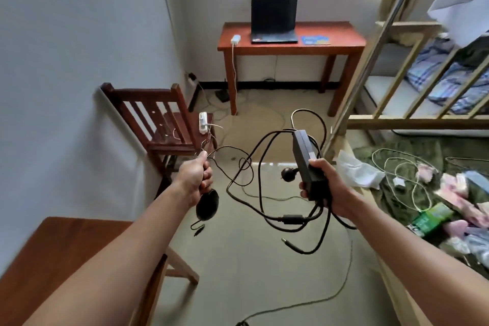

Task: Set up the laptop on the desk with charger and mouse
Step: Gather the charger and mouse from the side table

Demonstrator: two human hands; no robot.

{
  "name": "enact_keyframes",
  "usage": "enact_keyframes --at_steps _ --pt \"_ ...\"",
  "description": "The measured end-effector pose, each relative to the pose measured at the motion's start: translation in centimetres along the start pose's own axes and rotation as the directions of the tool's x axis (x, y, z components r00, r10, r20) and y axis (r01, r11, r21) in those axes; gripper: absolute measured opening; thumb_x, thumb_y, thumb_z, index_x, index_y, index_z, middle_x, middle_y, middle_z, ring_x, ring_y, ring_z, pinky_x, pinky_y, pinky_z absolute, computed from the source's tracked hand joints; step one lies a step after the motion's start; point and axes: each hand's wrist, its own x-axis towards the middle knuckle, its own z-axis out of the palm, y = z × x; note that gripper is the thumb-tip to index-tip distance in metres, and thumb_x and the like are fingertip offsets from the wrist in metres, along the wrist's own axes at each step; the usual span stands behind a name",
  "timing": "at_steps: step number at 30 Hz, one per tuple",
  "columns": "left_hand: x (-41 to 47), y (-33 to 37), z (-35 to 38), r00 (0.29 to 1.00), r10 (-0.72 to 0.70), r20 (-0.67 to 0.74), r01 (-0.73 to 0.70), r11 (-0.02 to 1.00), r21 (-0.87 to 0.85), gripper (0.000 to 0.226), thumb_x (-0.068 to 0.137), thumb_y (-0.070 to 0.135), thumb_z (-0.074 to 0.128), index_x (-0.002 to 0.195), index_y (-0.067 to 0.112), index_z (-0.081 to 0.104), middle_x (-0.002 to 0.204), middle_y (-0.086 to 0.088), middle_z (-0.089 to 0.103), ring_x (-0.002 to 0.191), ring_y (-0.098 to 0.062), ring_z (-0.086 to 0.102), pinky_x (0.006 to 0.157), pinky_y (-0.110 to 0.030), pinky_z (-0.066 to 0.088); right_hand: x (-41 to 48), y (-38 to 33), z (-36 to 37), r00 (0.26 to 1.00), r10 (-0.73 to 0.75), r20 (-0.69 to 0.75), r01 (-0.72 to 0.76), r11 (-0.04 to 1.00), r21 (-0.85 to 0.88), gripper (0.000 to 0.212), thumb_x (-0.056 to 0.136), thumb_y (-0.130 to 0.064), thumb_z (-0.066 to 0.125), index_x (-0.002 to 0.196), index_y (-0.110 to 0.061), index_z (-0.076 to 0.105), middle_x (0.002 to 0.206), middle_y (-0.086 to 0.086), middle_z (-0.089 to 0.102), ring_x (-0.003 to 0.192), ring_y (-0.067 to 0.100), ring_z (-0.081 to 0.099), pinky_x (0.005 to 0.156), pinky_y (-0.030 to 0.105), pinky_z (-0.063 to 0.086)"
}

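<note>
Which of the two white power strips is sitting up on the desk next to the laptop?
The white power strip just left of the open laptop on the red desk. The other strip lies on the wooden chair.

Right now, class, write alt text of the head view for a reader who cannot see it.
A person's right hand grips a black charger trailing tangled cables, and the left hand holds a black mouse by its cord. Across the room, an open laptop sits on a red desk under a window.
</note>
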Motion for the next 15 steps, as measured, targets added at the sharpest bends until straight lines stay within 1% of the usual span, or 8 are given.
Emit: enact_keyframes --at_steps 3,5,6,8,10,12,15 --pt "5.0 2.9 3.3 1.000 -0.002 0.012 0.001 0.998 0.060 0.043 0.103 0.035 0.035 0.063 0.020 0.035 0.039 0.006 0.030 0.028 -0.007 0.022 0.035 -0.017 0.015 4.2 -2.7 -2.2 0.999 0.011 -0.041 -0.011 1.000 -0.006 0.050 0.064 -0.059 0.066 0.090 -0.016 0.060 0.077 0.011 0.063 0.061 0.025 0.060 0.052 0.030 0.032" --pt "9.3 4.9 5.8 1.000 0.004 0.027 -0.006 0.998 0.070 0.043 0.103 0.035 0.035 0.063 0.019 0.035 0.040 0.006 0.030 0.028 -0.007 0.021 0.036 -0.017 0.015 7.8 -4.9 -4.0 0.997 0.019 -0.073 -0.019 1.000 -0.001 0.050 0.063 -0.061 0.066 0.088 -0.017 0.062 0.077 0.010 0.064 0.061 0.024 0.061 0.047 0.025 0.034" --pt "12.1 5.7 7.3 0.999 0.000 0.035 -0.003 0.997 0.083 0.043 0.103 0.035 0.034 0.062 0.020 0.034 0.039 0.006 0.030 0.028 -0.007 0.021 0.036 -0.016 0.015 10.2 -6.0 -5.1 0.996 0.024 -0.088 -0.024 1.000 -0.002 0.050 0.063 -0.061 0.065 0.088 -0.018 0.063 0.077 0.009 0.064 0.061 0.024 0.061 0.047 0.025 0.034" --pt "16.7 7.0 9.7 0.999 -0.013 0.047 0.009 0.997 0.077 0.044 0.103 0.035 0.035 0.062 0.019 0.034 0.038 0.006 0.029 0.027 -0.007 0.021 0.036 -0.014 0.014 14.6 -7.7 -7.3 0.995 0.031 -0.092 -0.031 1.000 0.000 0.049 0.065 -0.061 0.064 0.088 -0.017 0.063 0.078 0.009 0.063 0.063 0.024 0.060 0.053 0.030 0.029" --pt "20.7 8.2 11.7 0.999 -0.015 0.049 0.012 0.998 0.066 0.044 0.102 0.035 0.036 0.062 0.019 0.034 0.038 0.005 0.029 0.026 -0.007 0.021 0.035 -0.012 0.014 18.4 -9.3 -9.1 0.996 0.021 -0.092 -0.022 1.000 -0.007 0.052 0.065 -0.062 0.063 0.089 -0.016 0.063 0.079 0.010 0.062 0.063 0.024 0.059 0.053 0.031 0.026" --pt "26.3 10.0 14.6 0.999 -0.005 0.031 0.003 0.998 0.056 0.044 0.102 0.036 0.036 0.061 0.019 0.034 0.039 0.005 0.029 0.027 -0.007 0.021 0.034 -0.011 0.017 24.2 -11.9 -11.8 0.997 0.019 -0.073 -0.020 1.000 -0.010 0.055 0.065 -0.062 0.063 0.092 -0.014 0.062 0.078 0.010 0.061 0.062 0.024 0.058 0.052 0.030 0.029" --pt "31.5 13.0 17.4 1.000 -0.009 -0.009 0.010 0.996 0.083 0.043 0.102 0.035 0.037 0.062 0.019 0.034 0.040 0.005 0.030 0.028 -0.008 0.021 0.034 -0.014 0.018 29.8 -15.6 -14.2 0.993 0.049 -0.104 -0.051 0.999 -0.019 0.055 0.064 -0.062 0.063 0.093 -0.014 0.062 0.077 0.010 0.063 0.062 0.024 0.059 0.047 0.026 0.033"
